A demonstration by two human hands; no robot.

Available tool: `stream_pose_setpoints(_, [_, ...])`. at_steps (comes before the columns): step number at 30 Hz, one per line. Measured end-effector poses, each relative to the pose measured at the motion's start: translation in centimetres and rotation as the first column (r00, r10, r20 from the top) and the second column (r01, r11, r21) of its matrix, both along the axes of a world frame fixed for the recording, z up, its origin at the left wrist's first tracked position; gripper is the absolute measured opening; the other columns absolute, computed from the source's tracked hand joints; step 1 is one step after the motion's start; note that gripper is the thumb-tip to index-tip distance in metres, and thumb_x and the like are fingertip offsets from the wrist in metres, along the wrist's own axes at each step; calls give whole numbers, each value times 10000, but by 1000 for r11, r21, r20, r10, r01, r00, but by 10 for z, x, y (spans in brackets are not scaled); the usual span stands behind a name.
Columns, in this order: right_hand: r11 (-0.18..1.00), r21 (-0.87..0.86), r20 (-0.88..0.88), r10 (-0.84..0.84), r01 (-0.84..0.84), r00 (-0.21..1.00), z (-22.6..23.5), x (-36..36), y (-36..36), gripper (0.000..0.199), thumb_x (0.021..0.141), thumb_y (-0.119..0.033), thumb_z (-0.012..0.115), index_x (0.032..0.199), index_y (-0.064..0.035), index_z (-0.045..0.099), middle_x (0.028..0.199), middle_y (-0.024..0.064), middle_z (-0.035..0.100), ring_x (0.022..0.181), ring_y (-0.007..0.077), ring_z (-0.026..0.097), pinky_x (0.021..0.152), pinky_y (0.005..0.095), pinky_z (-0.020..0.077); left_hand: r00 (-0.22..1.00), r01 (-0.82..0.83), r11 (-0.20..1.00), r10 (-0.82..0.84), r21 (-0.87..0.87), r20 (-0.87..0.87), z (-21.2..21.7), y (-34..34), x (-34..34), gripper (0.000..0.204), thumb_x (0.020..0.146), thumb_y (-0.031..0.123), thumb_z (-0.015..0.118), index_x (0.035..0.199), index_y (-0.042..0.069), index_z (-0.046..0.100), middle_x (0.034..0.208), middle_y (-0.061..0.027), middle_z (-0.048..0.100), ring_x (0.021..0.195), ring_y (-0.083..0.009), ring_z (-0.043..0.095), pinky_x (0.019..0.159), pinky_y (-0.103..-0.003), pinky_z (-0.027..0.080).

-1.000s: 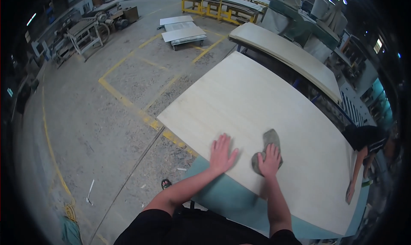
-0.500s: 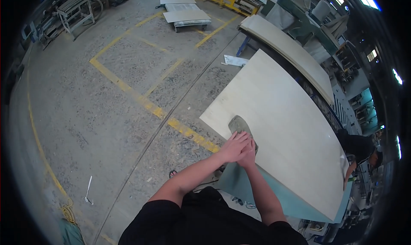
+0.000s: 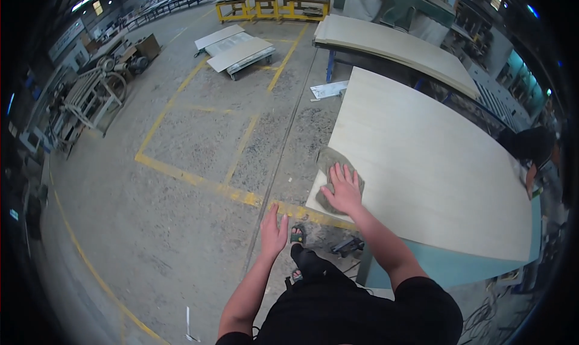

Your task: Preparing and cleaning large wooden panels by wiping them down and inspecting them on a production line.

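A large pale wood panel (image 3: 416, 158) lies over a teal-sided base at my right. My right hand (image 3: 345, 194) is flat with fingers spread, pressing a grey-green cloth (image 3: 325, 159) on the panel's near left corner. Part of the cloth reaches the panel's left edge. My left hand (image 3: 274, 233) is in the air to the left of the panel, above the floor. Its fingers are stretched out, the thumb stands apart, and nothing is in it.
Behind the panel stands a blue-legged table (image 3: 392, 40) with stacked boards. A low cart (image 3: 241, 56) carries more boards, and a yellow rack (image 3: 274, 7) is farther back. A co-worker's dark sleeve (image 3: 531, 145) shows at the panel's far right end.
Both hands were together on the cloth. The left has come away and moved left, its fingers extended. The right hand has spread flat on the cloth. My view has turned.
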State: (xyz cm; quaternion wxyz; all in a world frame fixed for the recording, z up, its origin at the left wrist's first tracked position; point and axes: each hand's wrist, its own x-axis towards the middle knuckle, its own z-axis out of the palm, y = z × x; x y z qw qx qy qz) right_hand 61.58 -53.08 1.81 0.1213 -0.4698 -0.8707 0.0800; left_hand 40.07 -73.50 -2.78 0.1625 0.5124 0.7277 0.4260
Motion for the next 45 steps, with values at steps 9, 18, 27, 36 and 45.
stream_pose_setpoints(9, [961, -1, 36, -277, 277, 960, -2, -64, 246, 813, 1055, -583, 523, 1667, -67, 386, 1759, 168, 321, 1639, 386, 249, 1332, 595, 139, 991, -106, 921, 128, -374, 34, -29, -2, -113, 600, 1108, 397, 575, 1511, -46, 545, 1487, -313, 606, 1407, -461, 571, 1176, -495, 456])
stream_pose_setpoints(18, [909, 31, -21, -416, 416, 909, -18, -74, 320, 773, 1035, -516, 591, 1637, -57, 434, 1736, 162, 369, 1618, 372, 303, 1323, 590, 181, 985, 102, 838, -9, -536, 173, -34, 100, -161, 641, 1090, 453, 596, 1504, -34, 552, 1471, -319, 615, 1400, -465, 580, 1159, -488, 478])
stream_pose_setpoints(27, [938, 31, -95, -341, 345, 935, 5, -87, 151, 753, 960, -429, 705, 1553, -3, 519, 1659, 172, 473, 1544, 398, 411, 1289, 605, 266, 833, 554, 665, -438, -502, 339, -62, 287, -136, 621, 1097, 472, 582, 1473, -22, 576, 1382, -294, 682, 1330, -437, 648, 1101, -473, 524])
stream_pose_setpoints(36, [841, -210, 50, -500, 499, 864, 16, -103, -40, 718, 947, -444, 748, 1505, -22, 587, 1685, 164, 455, 1589, 409, 358, 1301, 638, 201, 603, 793, 464, -692, -395, 396, -76, 421, -140, 544, 1066, 455, 639, 1403, 29, 621, 1254, -256, 745, 1102, -399, 760, 941, -442, 594])
stream_pose_setpoints(45, [842, -44, 114, -531, 538, 839, -9, -124, 177, 743, 1004, -421, 666, 1595, -14, 473, 1721, 174, 389, 1605, 435, 307, 1298, 633, 187, 618, 783, 456, -650, -423, 443, -108, 400, -215, 513, 1067, 433, 649, 1376, 23, 643, 1159, -228, 772, 1069, -389, 758, 913, -446, 595])
